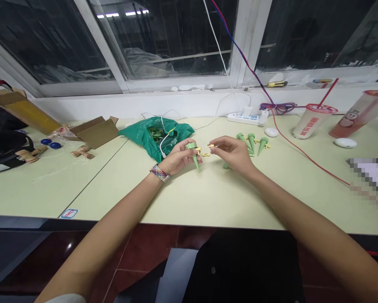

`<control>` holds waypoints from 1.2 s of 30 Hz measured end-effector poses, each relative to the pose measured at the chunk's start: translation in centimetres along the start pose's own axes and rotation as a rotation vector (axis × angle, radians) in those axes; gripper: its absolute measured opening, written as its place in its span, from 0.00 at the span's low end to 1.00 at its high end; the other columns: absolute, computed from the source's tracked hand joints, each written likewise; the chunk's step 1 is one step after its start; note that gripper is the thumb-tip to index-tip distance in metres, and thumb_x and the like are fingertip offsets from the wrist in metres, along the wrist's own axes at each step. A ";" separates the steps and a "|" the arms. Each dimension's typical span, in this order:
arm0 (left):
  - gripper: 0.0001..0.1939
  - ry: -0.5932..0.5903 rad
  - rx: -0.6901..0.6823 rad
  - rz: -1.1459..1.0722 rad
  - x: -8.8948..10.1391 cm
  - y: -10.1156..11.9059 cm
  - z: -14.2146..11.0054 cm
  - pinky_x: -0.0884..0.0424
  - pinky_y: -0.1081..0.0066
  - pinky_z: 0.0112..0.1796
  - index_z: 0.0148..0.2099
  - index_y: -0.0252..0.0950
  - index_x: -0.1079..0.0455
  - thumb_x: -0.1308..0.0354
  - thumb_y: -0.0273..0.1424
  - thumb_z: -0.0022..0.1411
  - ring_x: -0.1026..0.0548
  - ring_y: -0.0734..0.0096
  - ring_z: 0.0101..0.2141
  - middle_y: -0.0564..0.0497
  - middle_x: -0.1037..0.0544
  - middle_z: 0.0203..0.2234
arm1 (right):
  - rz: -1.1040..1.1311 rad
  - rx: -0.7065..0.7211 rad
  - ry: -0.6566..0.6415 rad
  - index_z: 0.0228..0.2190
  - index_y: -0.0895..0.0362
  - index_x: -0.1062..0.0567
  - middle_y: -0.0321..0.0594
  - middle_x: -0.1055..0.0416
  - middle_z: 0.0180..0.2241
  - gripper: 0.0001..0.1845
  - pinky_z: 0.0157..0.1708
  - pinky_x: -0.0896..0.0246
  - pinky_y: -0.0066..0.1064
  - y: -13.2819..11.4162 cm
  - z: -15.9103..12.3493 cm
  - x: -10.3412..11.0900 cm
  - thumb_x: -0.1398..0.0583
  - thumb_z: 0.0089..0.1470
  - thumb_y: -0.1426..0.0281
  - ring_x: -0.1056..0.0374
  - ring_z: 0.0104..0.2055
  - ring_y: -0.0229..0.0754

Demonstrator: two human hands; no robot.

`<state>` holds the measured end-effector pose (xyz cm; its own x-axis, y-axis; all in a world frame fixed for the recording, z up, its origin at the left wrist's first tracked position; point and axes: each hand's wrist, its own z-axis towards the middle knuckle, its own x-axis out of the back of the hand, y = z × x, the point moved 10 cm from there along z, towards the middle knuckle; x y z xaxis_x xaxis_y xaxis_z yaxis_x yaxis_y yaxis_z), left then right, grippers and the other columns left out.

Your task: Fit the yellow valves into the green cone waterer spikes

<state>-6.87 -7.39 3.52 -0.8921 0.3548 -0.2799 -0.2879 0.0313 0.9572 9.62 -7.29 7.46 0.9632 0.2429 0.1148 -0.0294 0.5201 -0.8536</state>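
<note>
A green plastic plant-watering spike (pixel 195 161), its point downward, is pinched in my left hand (pixel 177 159) above the table. From the spike's upper side sticks a small yellow valve (pixel 198 149). My right hand (pixel 233 154) is closed on a small yellow part (pixel 211 146) at its fingertips, a short gap to the right of the spike. Another yellow piece (pixel 205 155) shows between the hands. Several more green spikes with yellow valves (pixel 262 144) lie behind my right hand, and one green piece (pixel 226 165) is partly hidden under it.
A green plastic bag (pixel 135 131) lies open behind my left hand. Cardboard boxes (pixel 96 131) and wooden toys (pixel 82 152) are at the left. A power strip (pixel 244 118), red cable (pixel 305 155) and drink cups (pixel 313 122) stand at the back right.
</note>
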 end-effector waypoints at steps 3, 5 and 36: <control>0.20 -0.031 -0.005 0.044 -0.6 -0.1 -0.1 0.21 0.68 0.37 0.44 0.36 0.35 0.27 0.29 0.56 0.17 0.68 0.31 0.52 0.20 0.33 | 0.041 -0.011 -0.030 0.38 0.55 0.17 0.41 0.18 0.35 0.12 0.39 0.25 0.36 0.4 -0.3 -0.7 0.29 0.54 0.61 0.22 0.36 0.44; 0.19 -0.034 -0.019 0.077 -0.6 -0.1 -0.1 0.22 0.70 0.36 0.43 0.36 0.35 0.28 0.29 0.57 0.17 0.68 0.31 0.52 0.20 0.34 | 0.035 -0.012 -0.050 0.38 0.55 0.17 0.40 0.19 0.35 0.12 0.37 0.26 0.35 0.6 -0.5 -1.1 0.30 0.55 0.60 0.23 0.36 0.43; 0.19 0.023 -0.122 0.342 0.0 0.3 -0.3 0.30 0.77 0.29 0.46 0.37 0.32 0.28 0.34 0.59 0.17 0.70 0.29 0.54 0.21 0.32 | -0.428 0.198 -0.215 0.42 0.54 0.22 0.39 0.19 0.37 0.07 0.35 0.37 0.30 -1.2 -1.6 -2.9 0.40 0.65 0.68 0.26 0.33 0.39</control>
<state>-7.04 -7.70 3.80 -0.9510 0.3047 0.0519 -0.0098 -0.1978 0.9802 7.24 -9.95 7.36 0.8239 0.1263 0.5525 0.2853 0.7499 -0.5969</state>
